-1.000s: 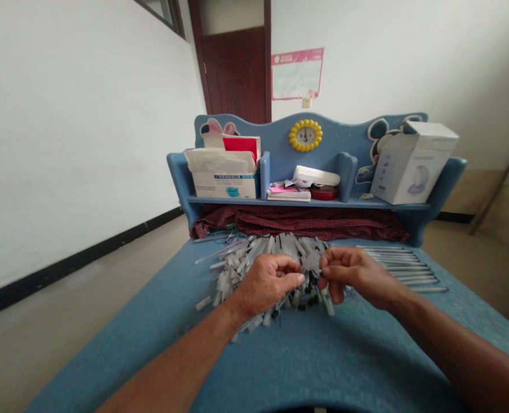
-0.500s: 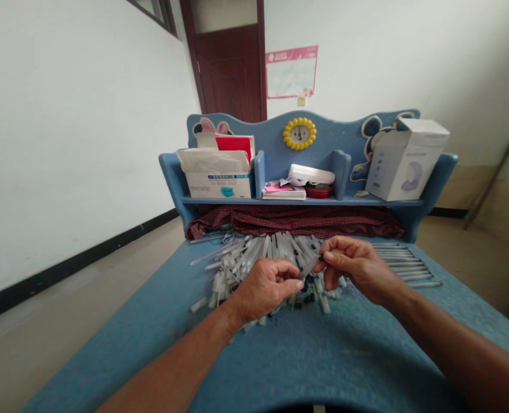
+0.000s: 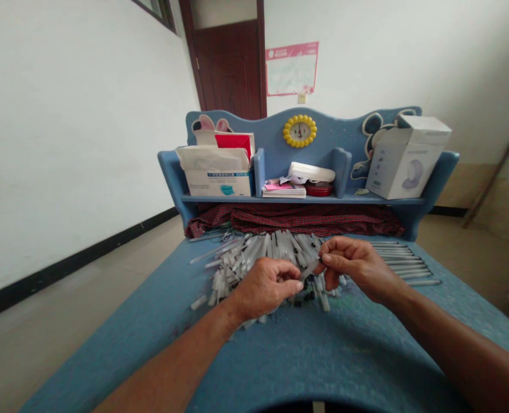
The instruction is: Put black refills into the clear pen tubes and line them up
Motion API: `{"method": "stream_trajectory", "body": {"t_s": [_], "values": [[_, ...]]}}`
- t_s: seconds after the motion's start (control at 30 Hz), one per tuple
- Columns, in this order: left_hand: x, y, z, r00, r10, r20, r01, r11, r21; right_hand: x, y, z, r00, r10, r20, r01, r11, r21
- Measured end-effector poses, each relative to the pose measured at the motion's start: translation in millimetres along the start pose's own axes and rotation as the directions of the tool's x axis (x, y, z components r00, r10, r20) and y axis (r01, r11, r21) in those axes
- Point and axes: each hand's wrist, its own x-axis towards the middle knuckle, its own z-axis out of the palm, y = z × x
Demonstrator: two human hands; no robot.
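Note:
My left hand (image 3: 265,287) and my right hand (image 3: 353,265) meet over a heap of clear plastic pen tubes (image 3: 254,258) on the blue desk (image 3: 306,355). Both hands are closed in a pinch on one short clear tube (image 3: 309,268), which slants between the fingertips, lifted slightly above the heap. Small dark parts (image 3: 306,297) lie under the hands at the heap's near edge. My left hand's fingers are curled, the thumb pressing the tube's lower end. My right hand's thumb and forefinger grip its upper end.
A row of finished pens (image 3: 403,264) lies on the right of the desk. Behind the heap a red checked cloth (image 3: 297,219) sits under a blue shelf (image 3: 301,199) with a mask box (image 3: 218,175), papers, a yellow clock (image 3: 300,131) and a white carton (image 3: 404,160).
The hands have risen slightly and come closer together, and the tube now sits tilted between both pinches. The view has shifted a little.

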Motion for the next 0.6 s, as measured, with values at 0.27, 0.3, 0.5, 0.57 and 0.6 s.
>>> {"method": "stream_trajectory", "body": {"t_s": [0.27,0.3,0.5,0.57,0.6], "values": [[-1.6,2.4,-1.8,0.999,-0.029,0.033,0.029,0.999,0.015,-2.3,0.2,0.6,1.000,0.012,0.007,-0.011,0.994,-0.108],[-1.7,2.6,-1.9,0.999,-0.033,0.035,0.032,0.999,0.008,-2.4,0.9,0.7,1.000,0.012,0.009,-0.011,0.994,-0.112],[-0.9,1.4,-2.4,0.994,-0.058,0.089,0.066,0.994,-0.092,-2.5,3.4,2.5,0.999,0.019,0.026,-0.015,0.993,-0.119],[-0.7,1.1,-2.5,0.994,-0.064,0.090,0.073,0.992,-0.103,-2.5,3.1,2.4,0.999,0.022,0.026,-0.018,0.991,-0.136],[-0.7,1.1,-2.6,0.994,-0.064,0.086,0.073,0.992,-0.103,-2.5,2.9,1.8,0.999,0.026,0.028,-0.022,0.989,-0.147]]}}
